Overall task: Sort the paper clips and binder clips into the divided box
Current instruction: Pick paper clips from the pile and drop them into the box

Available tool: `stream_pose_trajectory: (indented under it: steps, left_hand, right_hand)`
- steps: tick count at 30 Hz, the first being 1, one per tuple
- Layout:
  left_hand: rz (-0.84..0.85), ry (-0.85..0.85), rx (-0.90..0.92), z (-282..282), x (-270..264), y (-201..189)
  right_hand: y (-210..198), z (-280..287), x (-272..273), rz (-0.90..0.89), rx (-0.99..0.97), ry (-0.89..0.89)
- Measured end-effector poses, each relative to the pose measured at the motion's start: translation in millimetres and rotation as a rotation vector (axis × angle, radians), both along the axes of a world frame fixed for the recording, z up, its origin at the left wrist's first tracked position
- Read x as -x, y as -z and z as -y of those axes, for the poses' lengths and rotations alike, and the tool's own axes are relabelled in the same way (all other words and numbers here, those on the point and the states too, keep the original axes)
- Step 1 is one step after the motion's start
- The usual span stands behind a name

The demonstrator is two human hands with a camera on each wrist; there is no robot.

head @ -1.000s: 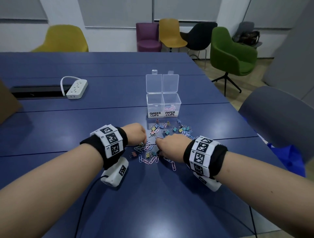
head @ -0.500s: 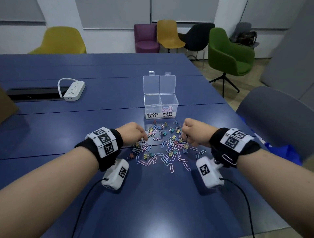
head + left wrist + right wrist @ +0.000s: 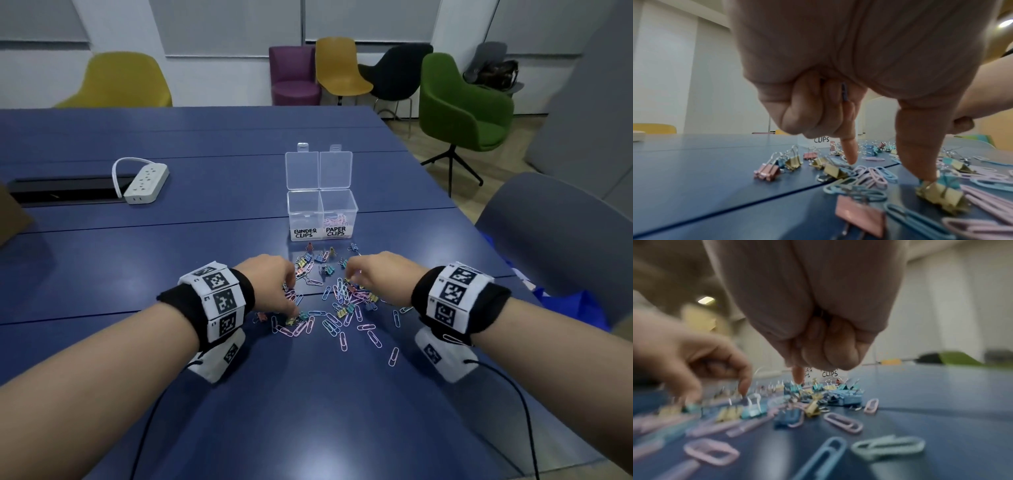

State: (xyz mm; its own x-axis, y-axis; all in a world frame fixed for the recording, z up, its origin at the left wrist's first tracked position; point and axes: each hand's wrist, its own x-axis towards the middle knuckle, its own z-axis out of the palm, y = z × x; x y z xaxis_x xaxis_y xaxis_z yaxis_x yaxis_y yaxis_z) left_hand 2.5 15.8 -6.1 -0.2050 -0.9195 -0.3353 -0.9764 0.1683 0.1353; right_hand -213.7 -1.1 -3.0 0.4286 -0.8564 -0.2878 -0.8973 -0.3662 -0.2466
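Note:
A clear divided box [image 3: 301,205] stands open, labelled BINDER CLIPS on the left and PAPER CLIPS on the right. Pink paper clips [image 3: 337,219] lie in the right compartment. Pastel paper clips [image 3: 334,325] and binder clips [image 3: 323,269] lie mixed on the table in front of it. My left hand [image 3: 291,298] is over the pile's left side. Its forefinger [image 3: 849,154] and thumb [image 3: 920,154] point down onto clips, and its curled fingers hold a violet paper clip [image 3: 844,92]. My right hand [image 3: 349,274] hovers over the pile's right side, fingers curled, forefinger [image 3: 798,375] down. Blur hides its contents.
A white power strip [image 3: 145,180] lies at the far left beside a black cable slot [image 3: 65,192]. A grey chair back [image 3: 561,240] stands close on the right, and other chairs stand beyond the blue table [image 3: 308,411]. Cables run from both wrist cameras.
My right hand has swung from the pile's near middle out to its right side, then in over the pile. My left hand has stayed at the left side.

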Motion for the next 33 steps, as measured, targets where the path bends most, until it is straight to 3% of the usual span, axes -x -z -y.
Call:
stream_pose_trajectory:
  steps: [3, 7, 19, 26, 33]
  left_hand:
    - [-0.011, 0.008, -0.019, 2, 1, 0]
    - [-0.039, -0.003, -0.034, 2, -2, -2]
    - [-0.041, 0.052, -0.079, 8, 4, 10]
    - [0.040, 0.079, -0.104, 13, 10, 6]
    - [0.105, 0.081, -0.142, 14, 14, 4]
  right_hand:
    - [-1, 0, -5, -0.184, 0.020, -0.138]
    - [-3, 3, -7, -0.248, 0.060, -0.244]
    - [7, 8, -25, -0.279, 0.154, -0.285]
    - [10, 14, -33, -0.251, -0.009, -0.191]
    - [11, 17, -35, -0.240, -0.007, -0.187]
